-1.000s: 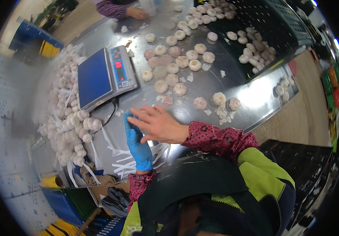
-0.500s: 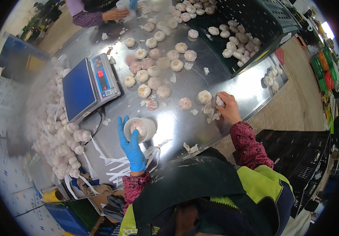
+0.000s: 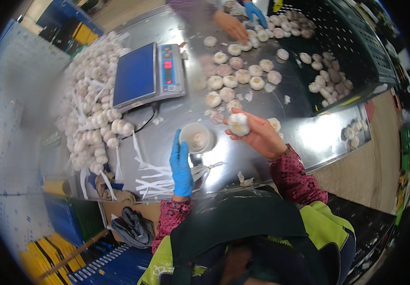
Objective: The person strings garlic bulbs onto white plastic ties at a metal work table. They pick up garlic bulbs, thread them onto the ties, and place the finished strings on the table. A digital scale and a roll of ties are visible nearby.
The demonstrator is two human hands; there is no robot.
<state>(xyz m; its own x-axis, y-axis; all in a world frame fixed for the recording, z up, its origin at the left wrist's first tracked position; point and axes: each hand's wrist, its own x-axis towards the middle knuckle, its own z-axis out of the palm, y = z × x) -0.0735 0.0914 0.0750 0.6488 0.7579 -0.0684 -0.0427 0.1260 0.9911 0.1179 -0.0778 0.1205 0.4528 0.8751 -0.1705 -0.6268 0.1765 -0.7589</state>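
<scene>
Garlic bulb [image 3: 238,124] held nr cup [image 3: 207,144] w/ scale [image 3: 149,75] beyond.

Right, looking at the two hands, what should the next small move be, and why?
Probably lower the round white garlic bulb in the bare right hand into the whitish, open-topped round cup: the blue-gloved left hand holds the cup, a pale garlic bulb already lies inside, and the white bulb is close by.

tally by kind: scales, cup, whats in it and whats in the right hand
Scale: 1
Cup: 1, at the left hand
Garlic bulbs: 2, one in the right hand, one showing in the cup
Total: 4
</scene>
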